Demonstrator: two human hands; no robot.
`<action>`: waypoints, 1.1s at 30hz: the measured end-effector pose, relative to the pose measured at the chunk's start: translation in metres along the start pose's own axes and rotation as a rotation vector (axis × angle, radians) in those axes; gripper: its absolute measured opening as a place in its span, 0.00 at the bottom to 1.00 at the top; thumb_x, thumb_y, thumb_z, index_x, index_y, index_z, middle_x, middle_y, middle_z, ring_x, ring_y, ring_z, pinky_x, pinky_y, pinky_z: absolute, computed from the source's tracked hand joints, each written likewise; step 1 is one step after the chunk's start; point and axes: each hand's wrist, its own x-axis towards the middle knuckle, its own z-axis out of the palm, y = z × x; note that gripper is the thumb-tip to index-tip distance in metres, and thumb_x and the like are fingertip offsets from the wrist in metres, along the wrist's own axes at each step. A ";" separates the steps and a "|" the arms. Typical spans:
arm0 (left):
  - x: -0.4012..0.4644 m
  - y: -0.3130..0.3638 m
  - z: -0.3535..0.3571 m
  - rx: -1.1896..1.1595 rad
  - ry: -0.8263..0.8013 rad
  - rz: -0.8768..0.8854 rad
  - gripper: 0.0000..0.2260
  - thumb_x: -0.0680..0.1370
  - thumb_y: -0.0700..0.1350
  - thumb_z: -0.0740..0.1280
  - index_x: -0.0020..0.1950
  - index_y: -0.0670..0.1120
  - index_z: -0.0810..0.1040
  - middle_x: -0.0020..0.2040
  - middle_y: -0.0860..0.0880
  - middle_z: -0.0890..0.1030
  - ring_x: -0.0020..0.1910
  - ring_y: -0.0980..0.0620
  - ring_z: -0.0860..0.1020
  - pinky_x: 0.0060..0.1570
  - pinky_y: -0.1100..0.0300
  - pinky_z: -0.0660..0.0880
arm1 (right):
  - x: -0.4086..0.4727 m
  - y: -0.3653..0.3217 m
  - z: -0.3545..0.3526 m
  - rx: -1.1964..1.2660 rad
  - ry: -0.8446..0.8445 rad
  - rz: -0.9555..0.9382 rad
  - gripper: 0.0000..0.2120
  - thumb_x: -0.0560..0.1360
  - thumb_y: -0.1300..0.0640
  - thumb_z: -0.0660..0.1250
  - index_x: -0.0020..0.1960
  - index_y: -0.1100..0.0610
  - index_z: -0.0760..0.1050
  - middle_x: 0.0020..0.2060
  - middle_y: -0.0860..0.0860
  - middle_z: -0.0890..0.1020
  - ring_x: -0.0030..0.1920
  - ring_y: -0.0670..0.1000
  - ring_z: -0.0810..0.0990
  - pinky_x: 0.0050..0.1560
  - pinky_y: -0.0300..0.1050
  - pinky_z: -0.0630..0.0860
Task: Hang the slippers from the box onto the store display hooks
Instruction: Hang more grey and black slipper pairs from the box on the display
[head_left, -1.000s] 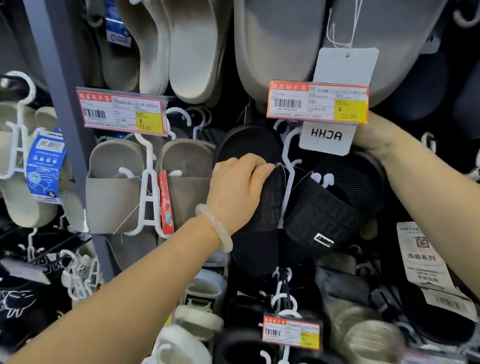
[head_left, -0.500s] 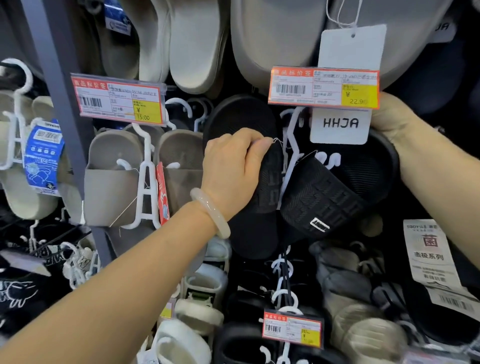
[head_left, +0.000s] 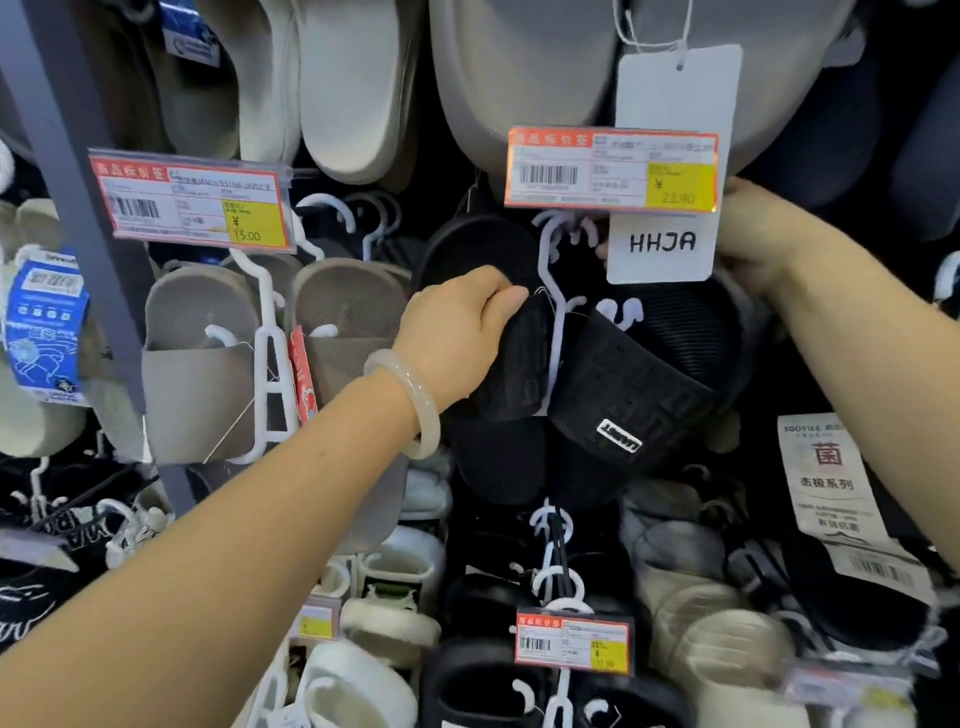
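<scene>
Right now I am holding the black slippers (head_left: 613, 384) on their white hanger (head_left: 553, 291) up under the price tag (head_left: 613, 169). My left hand (head_left: 457, 338) is gripping the left slipper; my right hand (head_left: 763, 239) is half hidden behind the paper label (head_left: 670, 156), so I cannot tell its grip. Next, I judge, the hanger's top must catch the hook.

Black slippers (head_left: 613, 384) rise toward twelve o'clock, left hand (head_left: 457, 338) and right hand (head_left: 758, 234) lifting, hanger nearing the price tag (head_left: 613, 169).

A shop: price labels (head_left: 613, 169) hang among racked slippers (head_left: 200, 358).
</scene>
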 end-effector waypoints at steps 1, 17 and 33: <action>0.000 0.000 0.001 -0.010 0.004 0.007 0.13 0.80 0.49 0.57 0.50 0.41 0.77 0.41 0.43 0.81 0.42 0.44 0.78 0.47 0.47 0.73 | -0.007 0.002 -0.001 0.033 -0.062 -0.024 0.19 0.49 0.46 0.77 0.39 0.52 0.84 0.37 0.47 0.86 0.39 0.43 0.84 0.44 0.39 0.81; -0.006 0.015 -0.014 0.019 -0.030 0.010 0.12 0.80 0.48 0.58 0.49 0.42 0.76 0.41 0.42 0.81 0.42 0.45 0.77 0.44 0.52 0.72 | -0.044 0.015 -0.005 -0.035 -0.167 0.130 0.33 0.55 0.59 0.80 0.59 0.54 0.76 0.54 0.52 0.83 0.55 0.52 0.81 0.52 0.44 0.79; -0.006 0.016 -0.016 0.032 -0.060 0.002 0.11 0.80 0.47 0.58 0.51 0.42 0.77 0.42 0.43 0.81 0.44 0.44 0.77 0.47 0.52 0.73 | -0.016 -0.016 0.027 -0.346 0.055 0.140 0.09 0.71 0.61 0.70 0.45 0.48 0.76 0.41 0.45 0.81 0.43 0.44 0.80 0.43 0.33 0.78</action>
